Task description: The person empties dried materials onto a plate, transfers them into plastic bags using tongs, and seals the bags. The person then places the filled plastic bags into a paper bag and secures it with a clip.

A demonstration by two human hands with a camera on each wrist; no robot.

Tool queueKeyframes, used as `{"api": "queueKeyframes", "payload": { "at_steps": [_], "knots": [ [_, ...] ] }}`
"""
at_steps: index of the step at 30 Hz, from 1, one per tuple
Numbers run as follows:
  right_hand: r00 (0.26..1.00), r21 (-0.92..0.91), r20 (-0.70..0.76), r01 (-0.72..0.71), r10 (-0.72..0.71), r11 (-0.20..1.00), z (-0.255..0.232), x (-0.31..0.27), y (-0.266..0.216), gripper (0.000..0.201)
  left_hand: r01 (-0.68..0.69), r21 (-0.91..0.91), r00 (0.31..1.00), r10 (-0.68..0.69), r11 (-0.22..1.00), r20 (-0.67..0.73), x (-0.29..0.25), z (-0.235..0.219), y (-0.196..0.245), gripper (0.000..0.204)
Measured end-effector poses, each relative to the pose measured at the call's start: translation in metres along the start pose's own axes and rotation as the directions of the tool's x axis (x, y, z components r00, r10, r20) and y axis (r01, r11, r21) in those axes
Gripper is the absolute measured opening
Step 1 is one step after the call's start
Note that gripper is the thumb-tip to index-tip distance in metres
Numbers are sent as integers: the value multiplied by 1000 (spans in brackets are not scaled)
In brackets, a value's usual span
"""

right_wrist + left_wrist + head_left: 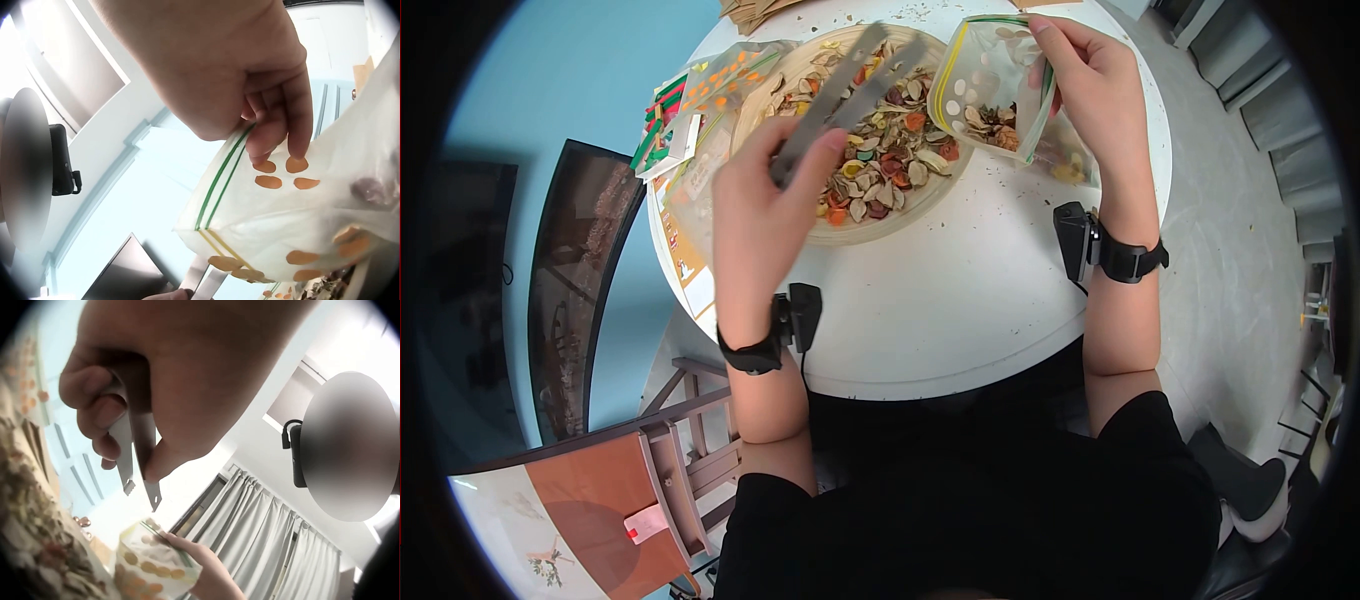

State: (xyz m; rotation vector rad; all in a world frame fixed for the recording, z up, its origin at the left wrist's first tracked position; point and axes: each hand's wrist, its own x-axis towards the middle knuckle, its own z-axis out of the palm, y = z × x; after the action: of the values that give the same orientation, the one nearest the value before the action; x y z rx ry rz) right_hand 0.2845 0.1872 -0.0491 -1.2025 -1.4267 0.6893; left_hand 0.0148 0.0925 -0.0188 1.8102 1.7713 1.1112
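Metal tongs (832, 105) are gripped in the left hand (765, 205), their two arms apart above a round tray (840, 236) of mixed dried petals and slices (890, 165). In the left wrist view, nothing shows between the tips of the tongs (140, 462). The right hand (1100, 95) pinches the rim of a zip bag (970, 85), whose mouth stands open beside the tray's right edge. Dried pieces (998, 130) lie inside the bag. Orange dots mark its side in the right wrist view, where the right hand (250, 81) holds the bag (250, 206) near its green seal.
Another dotted bag (730, 75) and a white box with red and green items (670, 140) lie left of the tray. Behind the tray is brown paper (755, 12). A further bag (1068, 160) lies beneath the right hand. Small crumbs dot the white table (940, 300).
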Motion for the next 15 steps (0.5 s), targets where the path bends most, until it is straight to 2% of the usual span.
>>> {"api": "queueKeyframes", "payload": {
  "at_steps": [6, 9, 10, 15],
  "knots": [
    [1000, -4, 17, -15, 15, 1000, 1, 0, -1, 33, 98, 276, 988, -126, 956, 84, 3, -11, -24, 35],
    [994, 21, -30, -103, 103, 994, 7, -9, -36, 30, 42, 332, 981, -102, 942, 164, 1, -1, -28, 40],
    [994, 9, -27, -104, 104, 995, 7, -9, -38, 30, 31, 401, 974, -117, 915, 193, 1, 1, -29, 41],
    [994, 19, -22, -109, 109, 994, 7, -8, -37, 30, 53, 492, 995, -87, 869, 47, 0, -1, -41, 42]
  ]
}}
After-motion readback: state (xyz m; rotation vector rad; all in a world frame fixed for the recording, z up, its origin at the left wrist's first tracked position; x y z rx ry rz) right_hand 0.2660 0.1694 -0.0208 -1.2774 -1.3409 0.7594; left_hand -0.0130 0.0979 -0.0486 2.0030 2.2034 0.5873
